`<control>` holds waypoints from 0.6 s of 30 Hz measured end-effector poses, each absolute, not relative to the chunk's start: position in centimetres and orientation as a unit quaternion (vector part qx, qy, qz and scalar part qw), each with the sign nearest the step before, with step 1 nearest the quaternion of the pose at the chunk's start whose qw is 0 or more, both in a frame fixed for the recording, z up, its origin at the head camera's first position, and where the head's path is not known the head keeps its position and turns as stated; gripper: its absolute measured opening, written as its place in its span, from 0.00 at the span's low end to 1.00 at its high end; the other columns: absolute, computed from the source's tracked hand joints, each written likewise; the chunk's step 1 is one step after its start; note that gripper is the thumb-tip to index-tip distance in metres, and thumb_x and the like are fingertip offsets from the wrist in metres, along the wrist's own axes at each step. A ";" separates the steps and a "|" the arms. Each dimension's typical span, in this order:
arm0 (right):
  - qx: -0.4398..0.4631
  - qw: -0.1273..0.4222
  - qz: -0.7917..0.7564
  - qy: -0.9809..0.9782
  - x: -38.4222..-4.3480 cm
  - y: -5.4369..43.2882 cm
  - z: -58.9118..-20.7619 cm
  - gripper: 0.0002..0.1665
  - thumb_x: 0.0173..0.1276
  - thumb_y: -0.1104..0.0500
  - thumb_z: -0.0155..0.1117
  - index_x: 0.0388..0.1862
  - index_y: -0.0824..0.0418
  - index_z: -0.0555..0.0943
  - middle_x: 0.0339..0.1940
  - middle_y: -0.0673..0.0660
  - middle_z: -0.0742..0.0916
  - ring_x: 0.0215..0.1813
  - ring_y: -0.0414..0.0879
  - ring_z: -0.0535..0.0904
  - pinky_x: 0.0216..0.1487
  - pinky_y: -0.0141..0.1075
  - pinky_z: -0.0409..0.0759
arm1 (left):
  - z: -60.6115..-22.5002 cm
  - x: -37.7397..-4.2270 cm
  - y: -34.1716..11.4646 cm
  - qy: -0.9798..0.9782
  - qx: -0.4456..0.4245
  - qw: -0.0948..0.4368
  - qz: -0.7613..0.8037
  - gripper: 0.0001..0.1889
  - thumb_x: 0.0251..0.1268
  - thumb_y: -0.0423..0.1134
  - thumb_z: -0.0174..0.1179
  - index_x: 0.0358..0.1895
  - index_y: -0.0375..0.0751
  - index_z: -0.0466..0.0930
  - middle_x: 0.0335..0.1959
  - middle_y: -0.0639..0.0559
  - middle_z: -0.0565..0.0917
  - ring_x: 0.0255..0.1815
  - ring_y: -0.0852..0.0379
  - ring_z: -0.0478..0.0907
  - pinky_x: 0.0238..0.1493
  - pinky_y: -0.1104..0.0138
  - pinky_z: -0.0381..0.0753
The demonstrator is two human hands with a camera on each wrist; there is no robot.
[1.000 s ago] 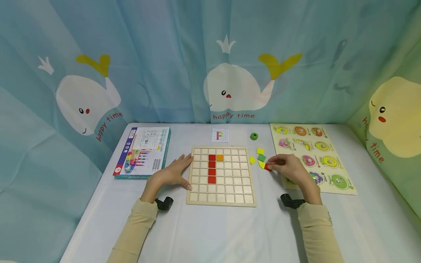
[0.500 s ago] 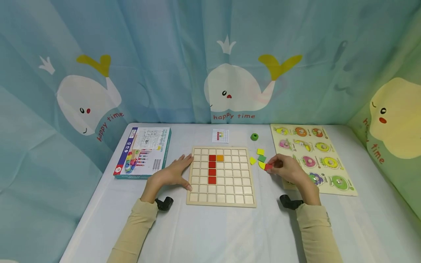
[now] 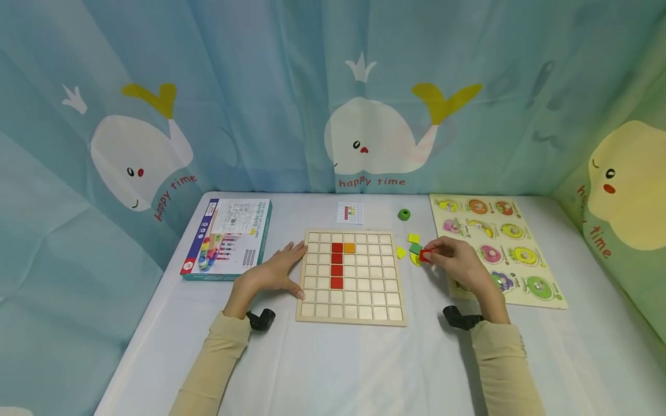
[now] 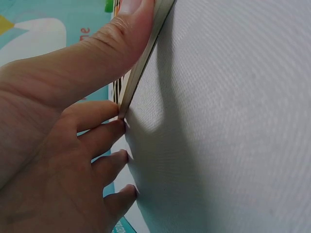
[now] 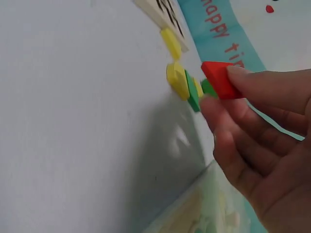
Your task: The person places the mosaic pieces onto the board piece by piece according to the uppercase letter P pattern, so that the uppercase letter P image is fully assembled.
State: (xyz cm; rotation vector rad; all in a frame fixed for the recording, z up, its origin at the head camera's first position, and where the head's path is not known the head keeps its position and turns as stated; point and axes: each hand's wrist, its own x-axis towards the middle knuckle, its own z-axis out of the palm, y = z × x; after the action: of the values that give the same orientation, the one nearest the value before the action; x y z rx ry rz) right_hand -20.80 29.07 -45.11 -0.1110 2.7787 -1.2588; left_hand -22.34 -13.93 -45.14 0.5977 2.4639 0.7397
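Note:
My right hand (image 3: 458,263) pinches a red tile (image 5: 221,80) between thumb and fingers, held above the white cloth in the right wrist view. Just left of it lie a green tile (image 3: 416,248), a yellow square (image 3: 414,237) and other yellow pieces (image 3: 401,252). With fingers spread, my left hand (image 3: 270,274) rests against the left side of a wooden grid board (image 3: 322,312), thumb (image 4: 109,41) along its edge in the left wrist view. The board carries a column of several red tiles (image 3: 337,270), with one orange tile (image 3: 350,248) beside the top one.
A small pattern card (image 3: 349,212) lies behind the board, with a green bead (image 3: 404,214) to its right. A picture box (image 3: 234,240) is at the left, and a fruit knob puzzle (image 3: 465,216) at the right, close to my right hand.
The red tile beside the yellow curved piece has been lifted by my right hand, which has moved slightly up and away from the cloth. My left hand has stayed at the board.

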 end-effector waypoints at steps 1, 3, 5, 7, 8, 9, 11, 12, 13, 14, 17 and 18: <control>-0.042 0.040 -0.423 0.904 -20.8 28.9 -45.0 0.13 0.74 0.59 0.66 0.50 0.68 0.83 0.44 0.64 0.90 0.40 0.50 0.84 0.35 0.33 0.81 | -45.1 -22.4 -13.9 0.904 0.220 0.247 0.271 0.61 0.51 0.45 0.80 0.83 0.36 0.47 0.86 0.42 0.44 0.87 0.41 0.34 0.85 0.46 0.38; -0.052 0.033 -0.448 0.892 -20.9 28.5 -45.0 0.14 0.74 0.60 0.66 0.51 0.70 0.83 0.44 0.66 0.89 0.38 0.48 0.85 0.36 0.33 0.83 | -45.1 -22.4 -13.9 0.904 0.220 0.248 0.270 0.61 0.51 0.45 0.80 0.83 0.35 0.47 0.86 0.42 0.44 0.87 0.41 0.34 0.85 0.46 0.37; -0.060 0.031 -0.470 0.880 -20.9 28.0 -45.0 0.14 0.73 0.62 0.66 0.51 0.71 0.83 0.44 0.68 0.89 0.37 0.45 0.85 0.37 0.32 0.84 | -45.1 -22.5 -14.0 0.905 0.221 0.247 0.266 0.61 0.51 0.45 0.80 0.83 0.35 0.47 0.86 0.42 0.44 0.87 0.40 0.34 0.85 0.46 0.37; -0.065 0.034 -0.484 0.872 -21.0 27.6 -45.0 0.14 0.73 0.64 0.65 0.52 0.72 0.82 0.45 0.69 0.89 0.38 0.42 0.86 0.39 0.31 0.84 | -45.2 -22.5 -14.0 0.905 0.224 0.246 0.265 0.61 0.51 0.45 0.80 0.83 0.35 0.47 0.86 0.41 0.44 0.87 0.39 0.35 0.85 0.45 0.38; -0.066 0.036 -0.487 0.870 -21.0 27.4 -45.0 0.14 0.73 0.64 0.65 0.53 0.72 0.82 0.45 0.69 0.89 0.38 0.40 0.86 0.40 0.30 0.84 | -45.2 -22.5 -14.0 0.905 0.225 0.245 0.265 0.61 0.51 0.45 0.80 0.83 0.34 0.47 0.86 0.41 0.44 0.86 0.39 0.35 0.85 0.44 0.38; -0.067 0.038 -0.487 0.870 -21.0 27.2 -45.0 0.14 0.73 0.64 0.65 0.53 0.71 0.82 0.46 0.68 0.89 0.38 0.39 0.85 0.41 0.28 0.83 | -45.2 -22.5 -14.0 0.905 0.226 0.244 0.264 0.61 0.51 0.45 0.80 0.83 0.34 0.47 0.86 0.40 0.45 0.86 0.38 0.35 0.85 0.44 0.39; -0.074 0.043 -0.492 0.866 -21.0 26.7 -45.0 0.14 0.73 0.65 0.65 0.53 0.71 0.82 0.47 0.68 0.89 0.39 0.39 0.86 0.42 0.27 0.82 | -45.3 -22.6 -14.0 0.905 0.225 0.246 0.263 0.61 0.51 0.45 0.80 0.83 0.34 0.47 0.86 0.41 0.44 0.86 0.39 0.35 0.85 0.44 0.39; -0.075 0.048 -0.495 0.864 -21.0 26.5 -45.0 0.14 0.72 0.65 0.66 0.53 0.71 0.82 0.47 0.68 0.89 0.40 0.39 0.86 0.42 0.27 0.82 | -45.3 -22.6 -14.0 0.905 0.225 0.246 0.264 0.61 0.51 0.45 0.80 0.83 0.34 0.47 0.86 0.40 0.45 0.86 0.39 0.35 0.85 0.44 0.39; -0.080 0.050 -0.500 0.861 -21.0 26.3 -45.0 0.14 0.72 0.65 0.67 0.53 0.71 0.82 0.46 0.68 0.89 0.40 0.41 0.86 0.42 0.27 0.83 | -45.3 -22.6 -14.0 0.905 0.227 0.245 0.264 0.61 0.51 0.45 0.80 0.83 0.34 0.47 0.86 0.40 0.45 0.86 0.38 0.35 0.85 0.44 0.39; -0.085 0.053 -0.502 0.859 -21.0 26.0 -44.9 0.14 0.71 0.65 0.67 0.53 0.71 0.82 0.46 0.68 0.89 0.40 0.42 0.87 0.42 0.27 0.83 | -45.4 -22.6 -14.0 0.905 0.228 0.244 0.264 0.61 0.51 0.45 0.80 0.83 0.33 0.47 0.86 0.40 0.45 0.86 0.38 0.36 0.85 0.44 0.39; -0.097 0.060 -0.501 0.858 -21.0 25.2 -45.0 0.16 0.69 0.66 0.69 0.53 0.70 0.83 0.44 0.67 0.89 0.40 0.42 0.87 0.42 0.27 0.83 | -45.4 -22.7 -14.0 0.905 0.230 0.244 0.261 0.61 0.51 0.45 0.80 0.83 0.33 0.47 0.86 0.40 0.44 0.86 0.38 0.35 0.85 0.45 0.38; -0.100 0.063 -0.496 0.860 -21.0 24.8 -45.0 0.16 0.68 0.66 0.70 0.54 0.70 0.83 0.44 0.66 0.89 0.40 0.41 0.86 0.41 0.27 0.82 | -45.4 -22.7 -14.0 0.905 0.231 0.243 0.261 0.61 0.51 0.45 0.80 0.83 0.33 0.47 0.86 0.40 0.45 0.86 0.38 0.35 0.85 0.44 0.38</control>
State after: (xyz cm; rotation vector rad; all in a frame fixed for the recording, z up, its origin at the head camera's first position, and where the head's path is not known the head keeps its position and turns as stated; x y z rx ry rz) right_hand -20.98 24.83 -44.98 -0.3010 2.5982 -1.4992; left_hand -22.67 -13.97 -45.38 0.6318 2.4748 0.7122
